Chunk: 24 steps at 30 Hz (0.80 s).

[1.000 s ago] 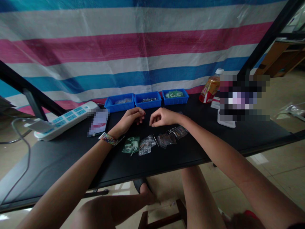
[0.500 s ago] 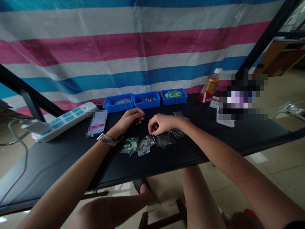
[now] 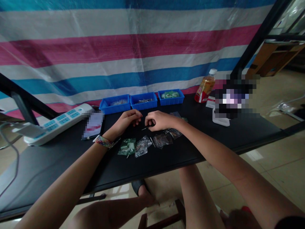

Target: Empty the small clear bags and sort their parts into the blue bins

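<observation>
My right hand (image 3: pixel 157 121) is closed just above the black table, its fingertips pinching a thin metal pin (image 3: pixel 144 128) that sticks out to the left. Close beside it, my left hand (image 3: pixel 130 121) has its fingers curled together; whatever they may hold is too small to make out. Below the hands lie a green bag of small rods (image 3: pixel 127 147), a clear plastic bag (image 3: pixel 142 146) and a darker clear bag (image 3: pixel 162 140). A loose metal pin (image 3: pixel 152 142) rests between the last two. Further bags (image 3: pixel 175 133) lie partly under my right wrist.
Three blue bins stand at the back: one with clear bags (image 3: pixel 114 108), one with metal pins (image 3: pixel 143 105), one with green bags (image 3: pixel 171 100). A power strip (image 3: pixel 58 124) and a phone (image 3: pixel 94 124) lie left. A drink bottle (image 3: pixel 205 86) and white object (image 3: pixel 220 119) are right.
My right hand has lifted up and away from the bags, and a thin metal pin now shows at its fingertips. My left hand keeps nearly the same pose. The view has shifted slightly.
</observation>
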### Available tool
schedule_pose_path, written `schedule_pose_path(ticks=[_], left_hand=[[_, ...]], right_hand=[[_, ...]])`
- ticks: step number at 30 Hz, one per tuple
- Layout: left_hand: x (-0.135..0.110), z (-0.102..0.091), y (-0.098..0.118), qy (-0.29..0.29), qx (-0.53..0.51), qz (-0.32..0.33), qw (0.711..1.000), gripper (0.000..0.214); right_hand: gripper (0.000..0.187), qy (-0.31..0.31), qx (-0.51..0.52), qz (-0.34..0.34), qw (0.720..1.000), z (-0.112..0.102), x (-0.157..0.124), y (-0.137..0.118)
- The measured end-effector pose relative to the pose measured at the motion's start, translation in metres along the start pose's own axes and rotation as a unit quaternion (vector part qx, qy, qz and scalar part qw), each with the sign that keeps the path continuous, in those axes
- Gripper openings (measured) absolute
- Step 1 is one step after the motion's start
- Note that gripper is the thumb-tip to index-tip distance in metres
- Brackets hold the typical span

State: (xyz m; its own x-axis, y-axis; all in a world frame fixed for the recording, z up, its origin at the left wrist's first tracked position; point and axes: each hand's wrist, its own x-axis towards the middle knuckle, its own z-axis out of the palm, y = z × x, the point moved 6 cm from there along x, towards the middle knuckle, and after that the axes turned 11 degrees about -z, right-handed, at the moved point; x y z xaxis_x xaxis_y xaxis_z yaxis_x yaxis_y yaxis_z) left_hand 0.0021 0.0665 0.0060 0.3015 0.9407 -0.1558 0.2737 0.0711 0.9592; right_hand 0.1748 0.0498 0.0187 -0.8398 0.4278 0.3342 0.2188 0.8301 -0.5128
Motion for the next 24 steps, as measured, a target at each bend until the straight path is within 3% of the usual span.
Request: schedule_pose_path(ticks=[8, 13, 17, 24], left_hand=[[0.002, 0.0, 0.0, -0.002, -0.002, 0.005, 1.0, 0.029], [0.001, 0.002, 0.002, -0.013, 0.012, 0.013, 1.0, 0.026], [0.001, 0.003, 0.0, -0.029, 0.001, 0.006, 1.0, 0.034], [0.0, 0.001, 0.0, -0.004, -0.005, -0.013, 1.0, 0.033]], right_hand=[[0.01, 0.036, -0.008, -0.051, 0.998, 0.008, 0.005, -0.004], [0.015, 0.133, 0.097, -0.004, 0.986, -0.001, 0.005, -0.004], [0.009, 0.204, 0.177, 0.009, 0.963, -0.009, 0.007, -0.001], [0.021, 0.265, 0.206, 0.062, 0.94, -0.009, 0.004, 0.02]])
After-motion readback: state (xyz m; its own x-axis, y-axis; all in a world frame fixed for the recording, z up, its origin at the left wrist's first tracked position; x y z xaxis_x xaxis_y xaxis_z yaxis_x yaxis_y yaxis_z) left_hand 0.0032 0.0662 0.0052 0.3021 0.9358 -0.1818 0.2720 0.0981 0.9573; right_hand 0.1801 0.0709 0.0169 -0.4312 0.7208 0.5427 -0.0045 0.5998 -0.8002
